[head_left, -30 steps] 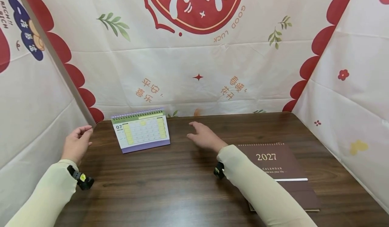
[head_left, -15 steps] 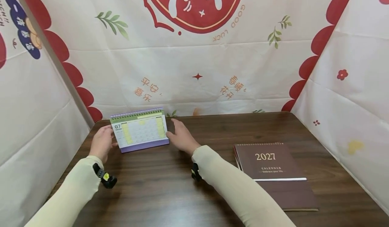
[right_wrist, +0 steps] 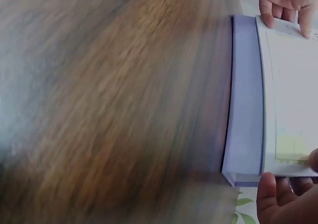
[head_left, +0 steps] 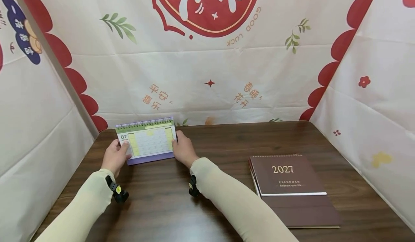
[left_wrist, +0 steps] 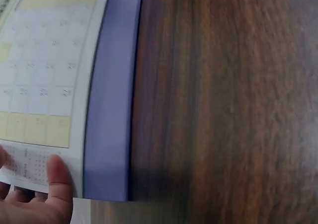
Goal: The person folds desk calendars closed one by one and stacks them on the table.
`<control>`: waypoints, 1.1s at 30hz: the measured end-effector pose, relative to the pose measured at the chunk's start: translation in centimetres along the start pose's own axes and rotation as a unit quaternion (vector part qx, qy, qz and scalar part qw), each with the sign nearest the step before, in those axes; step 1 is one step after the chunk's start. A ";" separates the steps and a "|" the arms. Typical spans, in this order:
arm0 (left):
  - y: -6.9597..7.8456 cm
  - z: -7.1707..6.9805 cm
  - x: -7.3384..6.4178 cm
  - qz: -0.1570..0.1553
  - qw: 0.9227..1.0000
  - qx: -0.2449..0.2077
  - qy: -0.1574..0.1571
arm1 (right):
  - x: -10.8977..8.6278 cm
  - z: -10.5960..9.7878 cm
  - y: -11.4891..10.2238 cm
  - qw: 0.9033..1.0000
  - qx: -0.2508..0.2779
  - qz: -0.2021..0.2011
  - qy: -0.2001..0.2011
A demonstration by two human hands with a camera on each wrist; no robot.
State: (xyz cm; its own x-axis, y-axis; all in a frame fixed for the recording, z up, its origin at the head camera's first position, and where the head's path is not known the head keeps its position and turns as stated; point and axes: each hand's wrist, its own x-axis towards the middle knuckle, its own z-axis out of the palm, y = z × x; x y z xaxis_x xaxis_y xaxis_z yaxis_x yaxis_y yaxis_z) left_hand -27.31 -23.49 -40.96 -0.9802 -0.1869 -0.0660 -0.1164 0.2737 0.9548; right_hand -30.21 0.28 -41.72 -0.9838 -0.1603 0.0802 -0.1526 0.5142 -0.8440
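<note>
A desk calendar [head_left: 151, 141] with a purple base, green spiral-bound top and a page marked 07 stands tilted back at the far left of the table. My left hand [head_left: 116, 156] grips its left edge, thumb on the front of the page and fingers behind. At the opposite edge my right hand [head_left: 184, 149] holds it the same way. In the left wrist view the left thumb [left_wrist: 59, 177] presses on the small print beside the yellow column. The right wrist view shows the right hand [right_wrist: 290, 201] at the calendar's near side, its fingers partly hidden behind the page.
A brown 2027 calendar [head_left: 293, 191] with a white band lies on the right of the dark wooden table [head_left: 220, 184]. Printed white cloth [head_left: 194, 65] walls the table at the back and on both sides.
Both hands have come inward from either side of the desk calendar and taken hold of its edges. The right forearm has moved left, off the brown calendar.
</note>
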 end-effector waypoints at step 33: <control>-1.0 0.1 1.3 0.039 0.997 0.060 -0.009 | -0.8 0.5 0.7 0.994 -0.099 -0.041 0.016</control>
State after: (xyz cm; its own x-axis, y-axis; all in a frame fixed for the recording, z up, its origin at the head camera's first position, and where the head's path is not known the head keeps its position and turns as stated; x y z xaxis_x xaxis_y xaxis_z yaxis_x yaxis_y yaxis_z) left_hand -28.45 -23.89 -42.03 -0.9895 -0.1442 0.0007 -0.0574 0.3984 0.9154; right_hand -29.51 0.31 -42.63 -0.9695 -0.1823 0.1640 -0.2443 0.6574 -0.7128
